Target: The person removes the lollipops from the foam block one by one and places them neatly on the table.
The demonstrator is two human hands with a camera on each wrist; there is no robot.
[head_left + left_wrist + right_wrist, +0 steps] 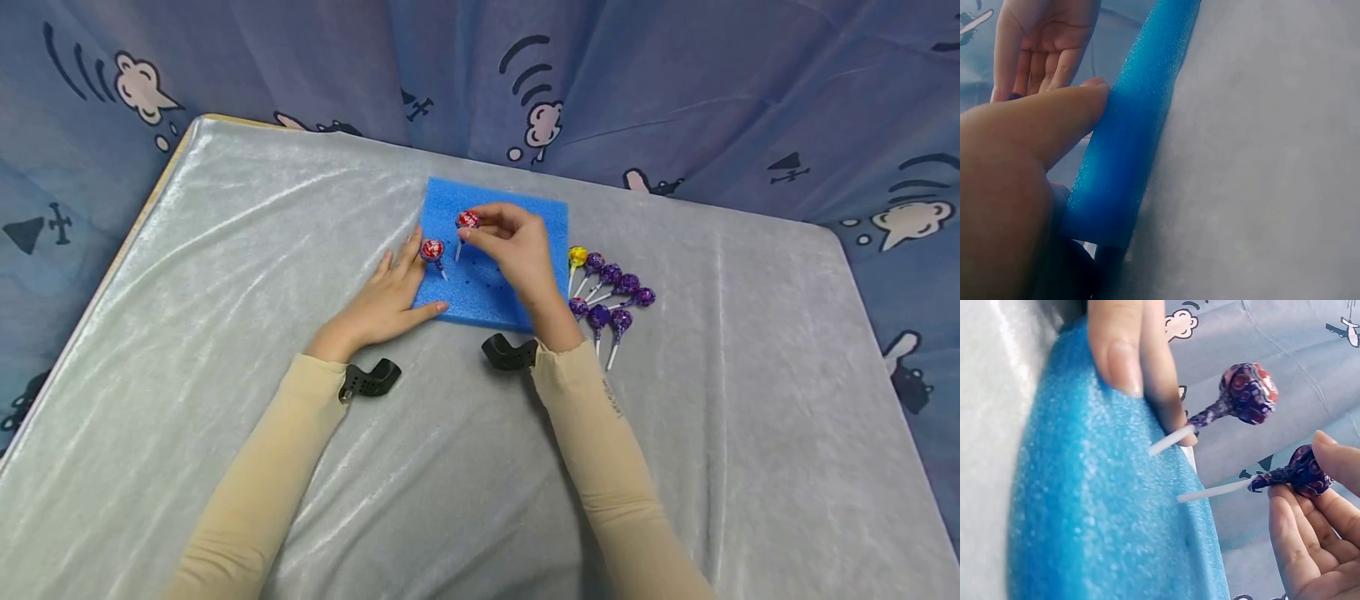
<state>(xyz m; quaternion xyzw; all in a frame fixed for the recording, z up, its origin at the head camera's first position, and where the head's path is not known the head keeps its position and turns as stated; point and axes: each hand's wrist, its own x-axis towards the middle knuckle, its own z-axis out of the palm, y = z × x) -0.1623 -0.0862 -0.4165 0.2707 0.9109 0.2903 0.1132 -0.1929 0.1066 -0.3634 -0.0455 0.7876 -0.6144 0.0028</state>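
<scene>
A blue foam block point(450, 196) with several small holes lies on the cloth. My left hand point(384, 302) rests along its left edge, fingers straight and thumb against the near side. Close to those fingers, one lollipop point(432, 250) in a red and purple wrapper stands tilted, its white stick in the foam. My right hand point(519, 250) pinches a second lollipop point(1311, 471) by its wrapped head, between thumb and fingers. That stick's lower end meets the foam in the right wrist view; how deep it sits I cannot tell.
To the right of the block lie several purple-wrapped lollipops point(627, 284) and a yellow one point(577, 255), sticks pointing towards the near left. A pale grey cloth point(420, 467) covers the table, with a blue patterned curtain point(315, 58) behind it.
</scene>
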